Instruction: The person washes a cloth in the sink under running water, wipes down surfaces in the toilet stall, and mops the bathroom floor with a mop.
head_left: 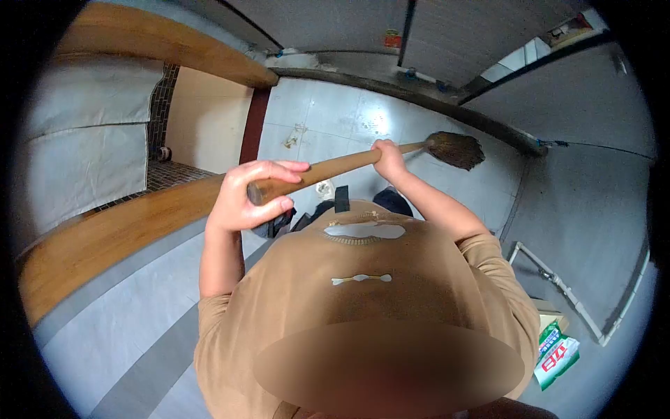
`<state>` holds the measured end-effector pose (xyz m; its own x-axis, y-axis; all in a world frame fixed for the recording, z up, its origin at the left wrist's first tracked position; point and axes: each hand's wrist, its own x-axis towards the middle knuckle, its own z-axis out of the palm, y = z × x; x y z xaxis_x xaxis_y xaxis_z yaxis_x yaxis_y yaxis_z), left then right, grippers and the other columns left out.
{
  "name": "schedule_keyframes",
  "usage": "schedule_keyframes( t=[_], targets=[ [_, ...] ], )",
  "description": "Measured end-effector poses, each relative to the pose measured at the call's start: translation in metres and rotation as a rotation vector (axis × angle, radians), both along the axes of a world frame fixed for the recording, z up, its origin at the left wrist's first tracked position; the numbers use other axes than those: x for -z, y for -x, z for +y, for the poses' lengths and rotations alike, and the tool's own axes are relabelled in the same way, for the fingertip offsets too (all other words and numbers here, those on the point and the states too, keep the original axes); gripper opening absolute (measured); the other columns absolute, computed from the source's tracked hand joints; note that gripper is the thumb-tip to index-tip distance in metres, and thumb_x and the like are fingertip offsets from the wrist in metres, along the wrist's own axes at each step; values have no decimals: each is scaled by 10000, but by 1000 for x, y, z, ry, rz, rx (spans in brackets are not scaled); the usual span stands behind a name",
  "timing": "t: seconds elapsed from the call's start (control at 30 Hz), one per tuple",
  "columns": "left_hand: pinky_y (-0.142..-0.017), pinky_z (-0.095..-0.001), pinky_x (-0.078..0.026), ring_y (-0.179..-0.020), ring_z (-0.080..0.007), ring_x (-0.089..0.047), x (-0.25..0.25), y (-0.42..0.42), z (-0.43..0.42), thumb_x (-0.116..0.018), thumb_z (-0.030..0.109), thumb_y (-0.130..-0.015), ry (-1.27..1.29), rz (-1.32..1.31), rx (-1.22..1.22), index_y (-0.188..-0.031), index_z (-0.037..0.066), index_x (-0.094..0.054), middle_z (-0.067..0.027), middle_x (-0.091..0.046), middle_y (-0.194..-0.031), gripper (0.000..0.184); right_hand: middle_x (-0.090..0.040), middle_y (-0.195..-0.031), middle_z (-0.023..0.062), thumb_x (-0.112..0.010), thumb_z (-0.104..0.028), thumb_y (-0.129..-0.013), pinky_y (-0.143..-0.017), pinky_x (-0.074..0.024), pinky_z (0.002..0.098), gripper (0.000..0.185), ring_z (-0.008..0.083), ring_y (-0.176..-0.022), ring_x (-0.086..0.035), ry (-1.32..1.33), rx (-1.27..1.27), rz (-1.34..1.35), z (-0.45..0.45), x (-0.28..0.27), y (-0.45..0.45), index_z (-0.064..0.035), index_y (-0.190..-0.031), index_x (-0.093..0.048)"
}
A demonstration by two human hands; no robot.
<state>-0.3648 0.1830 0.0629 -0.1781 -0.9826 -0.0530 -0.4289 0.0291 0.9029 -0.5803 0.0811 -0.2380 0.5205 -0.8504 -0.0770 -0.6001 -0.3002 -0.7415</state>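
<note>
A mop (342,165) with a thick wooden handle slants across the view in front of my torso. My left hand (255,192) is curled round the top end of the handle, thumb on one side and fingers on the other. Farther down, my right hand (389,160) is wrapped round the handle. The dark brown, frayed mop head (455,150) rests on pale floor tiles (328,105) to the right. Yellowish marks (294,135) show on the tiles left of the mop head. My shoes are partly hidden below the handle.
A wooden door frame (125,248) runs along the left, beside a dark red threshold strip (255,129). Grey partition panels (460,42) stand along a raised dark ledge (391,94). White pipes (569,297) and a green-and-white package (558,359) are at lower right.
</note>
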Motion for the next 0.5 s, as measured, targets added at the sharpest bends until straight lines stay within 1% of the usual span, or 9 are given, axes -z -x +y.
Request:
schedule_keyframes(
  t=[0.03,0.07,0.1,0.17,0.2,0.27,0.37,0.47,0.5],
  targets=[
    [-798,-353,-463,-930,-274,-595,-2,-15,12,-713,228,-688,0,-6,3,-880,-15,-600,-203,-604,-998,330,-567,-763,159,-573,-49,-665,-698,-435,406,61,349,-793,-539,-7,-7,-24,12,4,-22,-66,-723,-565],
    [-750,-314,-479,-871,-239,-619,-6,-28,23,-698,124,-648,30,-47,-9,-868,18,-614,-154,-626,-981,257,-566,-767,150,-552,-35,-670,-702,-429,397,52,337,-795,-533,-12,-70,-130,18,6,-45,-69,-708,-562],
    [-735,-307,-482,-850,-246,-623,-9,-42,34,-697,112,-640,42,-101,4,-857,22,-609,-153,-625,-977,251,-564,-758,146,-549,-35,-672,-707,-426,394,51,333,-795,-529,-18,-72,-153,27,11,-71,-70,-706,-559],
    [-715,-305,-484,-835,-253,-623,-18,-68,58,-697,94,-630,7,-179,-14,-846,30,-605,-143,-627,-975,243,-559,-742,137,-543,-33,-674,-715,-421,389,49,325,-797,-522,-31,-87,-195,47,21,-125,-71,-703,-553],
    [-702,-300,-484,-825,-255,-622,-15,-87,73,-700,84,-619,62,-160,-52,-834,38,-605,-133,-629,-974,240,-558,-738,132,-544,-36,-675,-719,-419,388,47,322,-797,-520,-17,-123,-244,55,21,-156,-72,-704,-550],
    [-696,-299,-484,-824,-250,-623,-20,-122,102,-702,83,-613,71,-222,-135,-829,43,-607,-131,-630,-974,240,-555,-730,122,-545,-42,-675,-727,-415,387,43,317,-796,-516,6,-200,-346,73,18,-219,-73,-706,-543],
    [-692,-296,-483,-823,-247,-623,-30,-163,138,-714,88,-596,47,-315,-269,-826,46,-609,-139,-630,-965,256,-559,-734,113,-542,-39,-675,-724,-415,381,52,314,-796,-518,-29,-356,-404,97,30,-308,-79,-708,-538],
    [-695,-296,-482,-822,-245,-621,-30,-187,164,-721,90,-590,54,-357,-422,-831,45,-610,-145,-629,-961,269,-564,-791,130,-556,-75,-688,-728,-425,407,52,334,-821,-531,-73,-483,-383,119,27,-373,-82,-740,-554],
    [-698,-298,-482,-822,-243,-621,-30,-194,172,-723,90,-588,62,-364,-465,-833,43,-609,-146,-629,-960,274,-566,-791,121,-559,-80,-685,-721,-428,398,60,325,-817,-534,-79,-502,-354,129,19,-388,-86,-743,-548]
  ],
)
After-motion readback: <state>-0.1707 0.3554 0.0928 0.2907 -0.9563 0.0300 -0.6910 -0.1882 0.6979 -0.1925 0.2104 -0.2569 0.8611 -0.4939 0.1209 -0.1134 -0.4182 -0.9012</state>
